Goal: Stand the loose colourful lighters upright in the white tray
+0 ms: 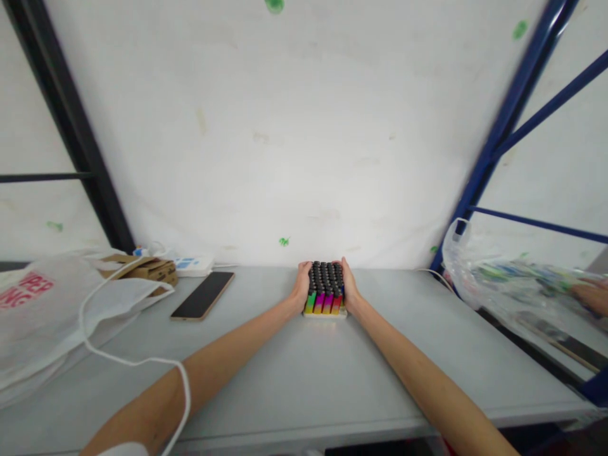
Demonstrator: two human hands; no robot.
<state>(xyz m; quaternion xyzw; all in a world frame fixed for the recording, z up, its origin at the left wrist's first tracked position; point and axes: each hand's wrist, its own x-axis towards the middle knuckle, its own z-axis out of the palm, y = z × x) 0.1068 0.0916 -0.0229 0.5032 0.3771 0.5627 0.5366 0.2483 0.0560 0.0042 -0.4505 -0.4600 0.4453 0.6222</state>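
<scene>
A white tray packed with rows of upright lighters stands on the grey table, towards the wall. The lighters have black tops, and the front row shows green, magenta, red and yellow bodies. My left hand is pressed along the left side of the block, its fingers reaching round towards the back. Against the right side lies my right hand, so the block is gripped between both palms. The far fingertips are partly hidden behind the lighters.
Left of the lighters lies a dark phone. Beyond it are a brown cardboard box, a white power strip and a white plastic bag. A white cable crosses my left forearm. Clear plastic bags and another person's hand are at right.
</scene>
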